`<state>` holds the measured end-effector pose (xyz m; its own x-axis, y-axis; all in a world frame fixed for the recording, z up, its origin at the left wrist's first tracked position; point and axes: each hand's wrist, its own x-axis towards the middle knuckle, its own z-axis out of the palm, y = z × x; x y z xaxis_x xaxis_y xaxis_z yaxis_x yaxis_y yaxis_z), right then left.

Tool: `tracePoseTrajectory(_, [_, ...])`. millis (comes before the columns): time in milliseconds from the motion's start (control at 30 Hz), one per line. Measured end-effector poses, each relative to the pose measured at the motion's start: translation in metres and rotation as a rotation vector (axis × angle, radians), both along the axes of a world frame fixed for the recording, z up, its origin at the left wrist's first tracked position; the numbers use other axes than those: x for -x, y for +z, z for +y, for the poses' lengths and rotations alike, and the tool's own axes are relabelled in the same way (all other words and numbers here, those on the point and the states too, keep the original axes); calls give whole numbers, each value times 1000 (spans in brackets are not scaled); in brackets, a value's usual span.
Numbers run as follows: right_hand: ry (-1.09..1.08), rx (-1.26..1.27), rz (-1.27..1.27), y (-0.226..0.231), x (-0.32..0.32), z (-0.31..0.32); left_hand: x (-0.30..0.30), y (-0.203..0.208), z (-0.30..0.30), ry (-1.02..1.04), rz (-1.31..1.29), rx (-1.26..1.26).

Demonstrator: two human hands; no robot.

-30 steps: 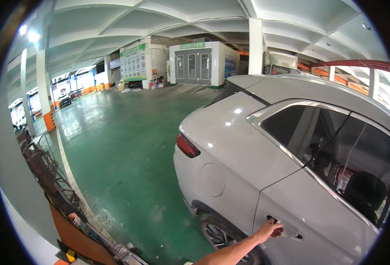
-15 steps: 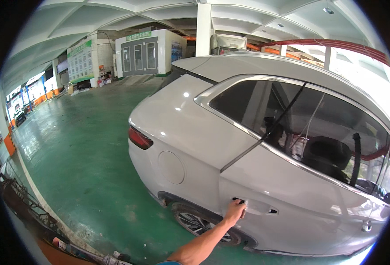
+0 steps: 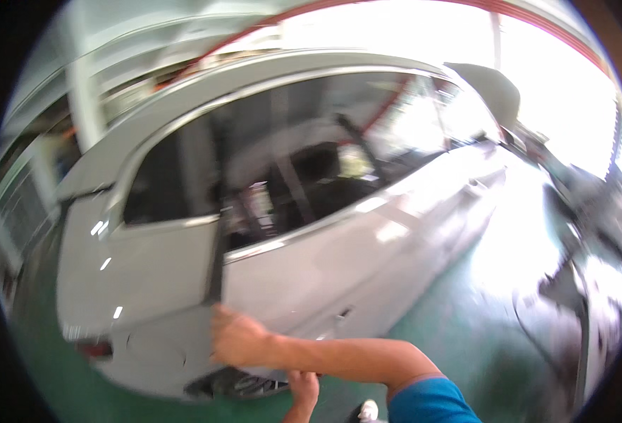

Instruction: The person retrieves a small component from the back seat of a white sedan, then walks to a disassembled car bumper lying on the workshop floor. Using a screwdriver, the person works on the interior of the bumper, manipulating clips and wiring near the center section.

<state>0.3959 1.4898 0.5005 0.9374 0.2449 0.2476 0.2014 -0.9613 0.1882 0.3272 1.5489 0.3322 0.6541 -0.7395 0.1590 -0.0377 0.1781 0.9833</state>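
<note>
A silver-grey car (image 3: 311, 282) stands side-on before me, the picture smeared by motion. My right hand (image 3: 237, 338), its arm in a blue sleeve, reaches across to the left and is closed at the rear edge of the rear door (image 3: 282, 289). Just above it, a dark upright gap (image 3: 216, 268) runs between door and rear body panel. Below the right forearm, my left hand (image 3: 302, 389) rises from the lower edge near the door; its fingers are hidden behind that forearm. The rear wheel (image 3: 247, 383) shows partly beneath the hands.
A raised panel (image 3: 490, 92) stands at the car's front end. Blurred metal equipment (image 3: 579, 289) with a post and cable is on the right, over the green floor (image 3: 452, 345). A white pillar (image 3: 85, 99) stands behind the car; a shoe (image 3: 368, 411) shows at the bottom.
My view has swung right along the car, shifting it left in the picture. The right arm has come in, crossing to the door's edge. My left hand was at the handle recess before.
</note>
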Motion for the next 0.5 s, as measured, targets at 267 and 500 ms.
tracePoseTrajectory(267, [45,-184,-147,-16,6,16,-33,-78,172,-682,59,-448])
tracePoseTrajectory(500, [63,-550,-149,-9,145,83,-106,-199,176,-816,-580,-402])
